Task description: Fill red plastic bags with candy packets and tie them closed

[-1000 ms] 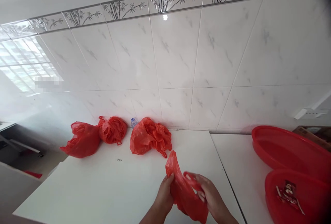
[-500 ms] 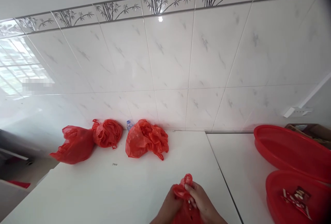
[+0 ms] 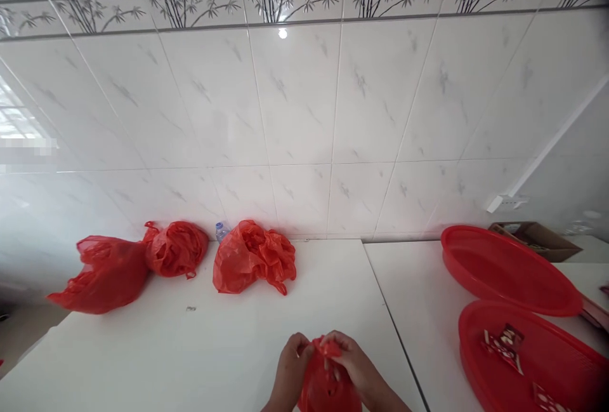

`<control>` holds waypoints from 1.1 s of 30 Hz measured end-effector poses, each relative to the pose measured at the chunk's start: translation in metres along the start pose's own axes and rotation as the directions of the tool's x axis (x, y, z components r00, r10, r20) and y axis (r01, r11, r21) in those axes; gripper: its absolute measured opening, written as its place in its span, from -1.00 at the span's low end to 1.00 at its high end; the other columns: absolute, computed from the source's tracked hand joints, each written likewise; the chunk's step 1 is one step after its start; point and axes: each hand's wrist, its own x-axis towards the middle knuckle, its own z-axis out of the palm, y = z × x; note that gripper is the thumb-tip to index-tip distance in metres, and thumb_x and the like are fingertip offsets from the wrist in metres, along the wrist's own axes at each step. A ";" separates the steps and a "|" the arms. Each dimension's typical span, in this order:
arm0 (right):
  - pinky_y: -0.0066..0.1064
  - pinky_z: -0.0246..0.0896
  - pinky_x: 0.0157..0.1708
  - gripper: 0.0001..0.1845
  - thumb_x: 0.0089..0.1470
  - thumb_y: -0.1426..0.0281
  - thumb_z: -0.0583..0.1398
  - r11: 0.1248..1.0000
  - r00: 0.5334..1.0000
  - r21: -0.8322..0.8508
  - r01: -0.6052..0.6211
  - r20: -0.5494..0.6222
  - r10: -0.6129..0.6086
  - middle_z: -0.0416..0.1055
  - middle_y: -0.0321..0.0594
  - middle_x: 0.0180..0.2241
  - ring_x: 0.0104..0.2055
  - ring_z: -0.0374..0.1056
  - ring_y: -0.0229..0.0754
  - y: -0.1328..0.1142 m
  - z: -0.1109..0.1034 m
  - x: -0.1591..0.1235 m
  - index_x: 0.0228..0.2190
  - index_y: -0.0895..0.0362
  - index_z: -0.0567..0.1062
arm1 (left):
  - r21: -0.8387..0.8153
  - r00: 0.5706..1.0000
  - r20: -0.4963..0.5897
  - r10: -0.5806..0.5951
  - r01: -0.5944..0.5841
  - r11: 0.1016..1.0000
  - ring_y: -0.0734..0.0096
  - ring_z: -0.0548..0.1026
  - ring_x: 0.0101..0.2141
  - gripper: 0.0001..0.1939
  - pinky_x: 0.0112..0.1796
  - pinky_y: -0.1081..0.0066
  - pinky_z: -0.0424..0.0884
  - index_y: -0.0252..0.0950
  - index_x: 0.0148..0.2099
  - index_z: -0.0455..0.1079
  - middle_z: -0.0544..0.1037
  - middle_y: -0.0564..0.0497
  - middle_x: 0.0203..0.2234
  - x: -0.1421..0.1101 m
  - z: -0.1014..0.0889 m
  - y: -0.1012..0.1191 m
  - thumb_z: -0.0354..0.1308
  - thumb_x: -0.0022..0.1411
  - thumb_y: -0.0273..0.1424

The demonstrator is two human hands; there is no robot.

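Note:
A red plastic bag (image 3: 328,386) is at the bottom middle of the view, over the white tabletop. My left hand (image 3: 292,364) pinches its gathered top from the left side, thumb and fingers pressed together. On the right side, my right hand (image 3: 349,361) grips the same top, with a short red end showing by its fingers. Below both hands the bag bulges out, and its lower part is cut off by the frame edge. What lies inside it cannot be made out.
Along the wall lie three red plastic bags: a crumpled one (image 3: 252,256), a round one (image 3: 176,248) and a full one (image 3: 111,275). A clear bottle (image 3: 221,232) stands behind. At right are an upper red basin (image 3: 511,272), a lower basin (image 3: 469,336) with wrapped packets (image 3: 507,348), and a cardboard box (image 3: 547,240).
My hands have moved slightly left and apart, and the bag's loops no longer stick up above them. The view has turned right, showing more of the basins and box.

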 end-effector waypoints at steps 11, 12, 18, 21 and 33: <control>-0.41 0.19 -0.32 -0.61 -0.13 0.46 0.16 0.889 0.996 -0.456 0.039 -0.053 -0.071 0.44 -0.32 -0.41 -0.36 0.33 -0.21 -0.020 -0.006 -0.008 -0.18 0.06 0.49 | 0.047 0.998 0.056 0.010 -0.012 0.999 0.45 0.18 -0.49 -0.75 -0.40 0.43 0.14 -0.20 -0.47 0.09 0.18 0.18 -0.59 -0.002 0.001 0.014 0.05 0.11 -0.20; -0.43 0.16 -0.38 -0.58 -0.16 0.48 0.15 0.867 0.988 -0.498 0.023 -0.121 -0.096 0.40 -0.36 -0.46 -0.42 0.29 -0.24 -0.016 -0.008 -0.005 -0.16 0.04 0.47 | 0.049 0.998 0.065 0.024 -0.027 0.998 0.46 0.17 -0.49 -0.75 -0.41 0.43 0.13 -0.20 -0.47 0.09 0.18 0.18 -0.59 -0.003 0.001 0.016 0.06 0.10 -0.22; -0.42 -0.01 -0.49 -0.86 -0.09 0.44 0.06 0.758 0.955 -0.647 -0.082 -0.268 -0.125 0.40 -0.34 -0.59 -0.52 0.22 -0.27 0.004 -0.019 0.007 -0.54 0.06 0.42 | 0.039 0.980 0.196 0.038 -0.047 0.998 0.49 0.16 -0.49 -0.85 -0.43 0.46 0.09 -0.21 -0.45 0.12 0.20 0.19 -0.59 -0.010 0.006 0.020 0.08 -0.03 -0.45; -0.43 0.03 -0.48 -0.82 -0.14 0.48 0.03 0.830 0.963 -0.557 -0.032 -0.238 -0.122 0.38 -0.33 -0.58 -0.51 0.21 -0.27 0.002 -0.018 0.007 -0.57 0.09 0.43 | 0.055 0.971 0.239 0.027 -0.041 0.998 0.50 0.18 -0.48 -0.86 -0.43 0.47 0.09 -0.22 -0.45 0.14 0.23 0.19 -0.58 -0.013 0.008 0.021 0.06 -0.08 -0.51; -0.35 0.22 -0.33 -0.76 -0.22 0.36 0.18 0.981 0.917 -0.174 -0.083 -0.398 0.007 0.43 -0.25 -0.49 -0.45 0.30 -0.23 0.022 -0.057 -0.002 -0.41 0.17 0.51 | 0.305 0.958 0.257 0.126 -0.204 0.930 0.32 0.37 -0.26 -0.88 -0.17 0.36 0.28 -0.23 -0.47 0.24 0.46 0.06 -0.37 -0.010 -0.043 -0.003 0.09 -0.12 -0.53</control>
